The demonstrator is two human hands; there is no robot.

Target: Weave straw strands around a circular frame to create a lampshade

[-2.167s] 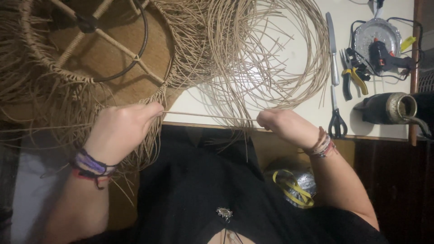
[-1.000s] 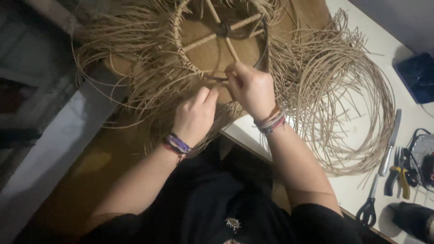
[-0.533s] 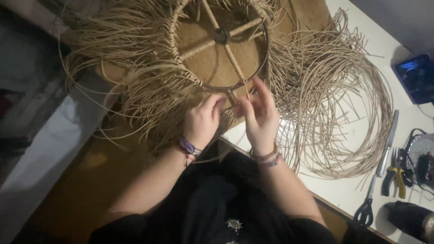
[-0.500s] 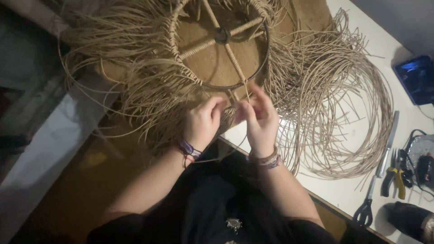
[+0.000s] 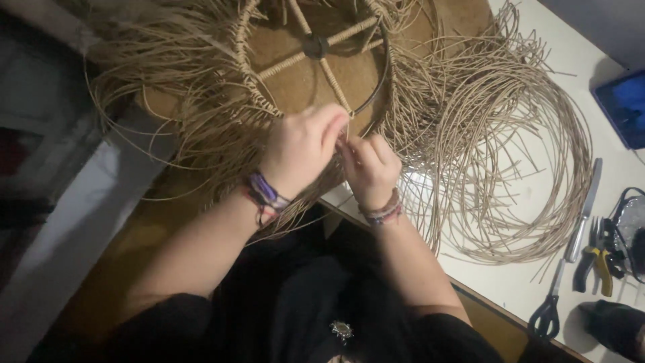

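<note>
Both hands pinch at cane strands on the near edge of a round woven frame.

The left hand (image 5: 302, 151) and right hand (image 5: 368, 168) meet fingertip to fingertip, each clenched on thin cane strands (image 5: 344, 134) at the point where they touch; exactly which strand each one grips cannot be told; the round frame (image 5: 316, 54), with wrapped spokes running to a dark hub, lies just beyond at 12 o'clock, its rim directly above the knuckles; a loose coil of cane (image 5: 510, 154) spreads at 3 o'clock on the white table (image 5: 537, 282); scissors (image 5: 564, 269) and yellow-handled pliers (image 5: 594, 259) lie farther out at 4 o'clock, well apart from the hands.
</note>
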